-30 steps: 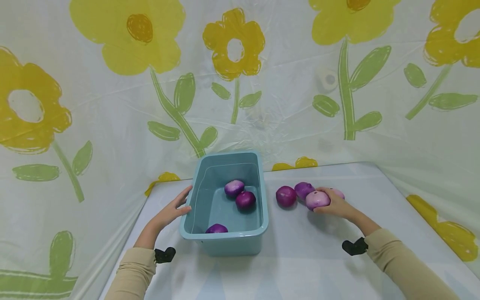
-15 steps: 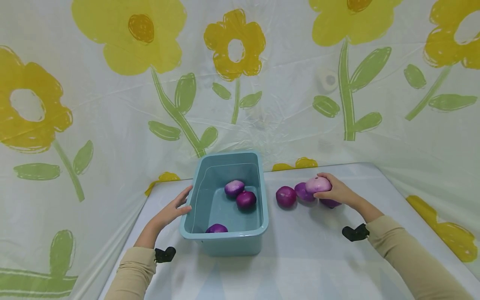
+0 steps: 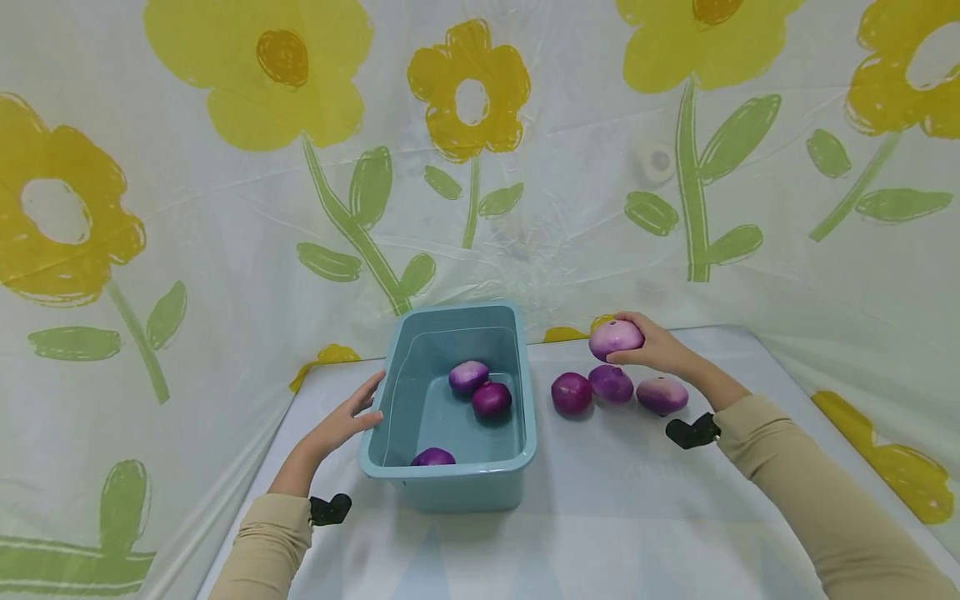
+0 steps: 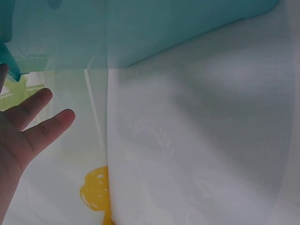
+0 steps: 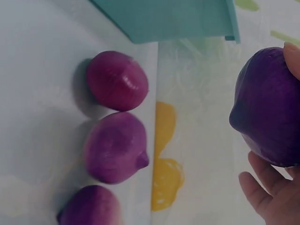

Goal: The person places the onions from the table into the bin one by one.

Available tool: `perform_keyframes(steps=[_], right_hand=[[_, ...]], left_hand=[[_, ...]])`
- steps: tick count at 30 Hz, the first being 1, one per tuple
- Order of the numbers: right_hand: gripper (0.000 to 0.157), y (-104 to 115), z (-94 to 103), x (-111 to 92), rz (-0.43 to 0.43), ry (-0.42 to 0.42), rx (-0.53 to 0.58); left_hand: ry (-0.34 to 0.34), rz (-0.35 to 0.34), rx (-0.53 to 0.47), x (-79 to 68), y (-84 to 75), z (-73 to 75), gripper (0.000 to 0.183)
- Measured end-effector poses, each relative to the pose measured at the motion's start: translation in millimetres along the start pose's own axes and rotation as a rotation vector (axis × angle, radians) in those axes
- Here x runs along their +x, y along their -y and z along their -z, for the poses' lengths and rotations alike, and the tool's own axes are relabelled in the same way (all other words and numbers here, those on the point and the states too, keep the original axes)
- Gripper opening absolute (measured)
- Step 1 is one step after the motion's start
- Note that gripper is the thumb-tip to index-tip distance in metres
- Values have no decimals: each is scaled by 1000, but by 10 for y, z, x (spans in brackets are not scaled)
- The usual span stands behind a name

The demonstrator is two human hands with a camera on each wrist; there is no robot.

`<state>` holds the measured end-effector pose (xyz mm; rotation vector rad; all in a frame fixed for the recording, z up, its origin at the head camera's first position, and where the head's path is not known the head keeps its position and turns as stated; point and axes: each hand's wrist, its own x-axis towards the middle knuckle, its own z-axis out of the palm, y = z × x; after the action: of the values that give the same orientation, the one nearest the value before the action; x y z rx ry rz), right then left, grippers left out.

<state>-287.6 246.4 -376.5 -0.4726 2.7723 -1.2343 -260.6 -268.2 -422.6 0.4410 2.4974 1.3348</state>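
Note:
My right hand (image 3: 656, 346) grips a pale purple onion (image 3: 615, 340), raised above the table to the right of the tub; the right wrist view shows the darker, pointed side of this onion (image 5: 269, 108). Below it on the table lie a dark red-purple onion (image 3: 572, 393), a purple onion (image 3: 611, 384) and a paler one (image 3: 663, 395), in a row. At the left rim of the blue-green tub (image 3: 450, 472) my left hand (image 3: 339, 427) is spread, fingers extended at the edge. Inside the tub are a two-tone onion (image 3: 468, 377), a dark onion (image 3: 492, 401) and another (image 3: 433, 457), partly hidden by the front wall.
The tub stands on a white-covered table (image 3: 600, 517), near its back edge. A white curtain (image 3: 570, 183) with yellow flowers hangs behind the table and along its sides.
My right hand has lifted the pale onion off the table and moved it up and left, uncovering the onion at the right end of the row. The left hand stays at the rim.

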Motion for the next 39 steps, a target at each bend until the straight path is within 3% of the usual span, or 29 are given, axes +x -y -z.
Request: perform_keyframes(steps=[17, 30, 39], right_hand=[[77, 628, -43, 375, 110, 35, 19], [78, 1070, -316, 558, 165, 75, 71], [74, 1274, -610, 651, 220, 107, 63]], left_hand=[[-7, -6, -6, -3, 6, -5, 78], [-10, 2, -17, 2, 5, -6, 78], [-14, -9, -16, 1, 11, -11, 78]])
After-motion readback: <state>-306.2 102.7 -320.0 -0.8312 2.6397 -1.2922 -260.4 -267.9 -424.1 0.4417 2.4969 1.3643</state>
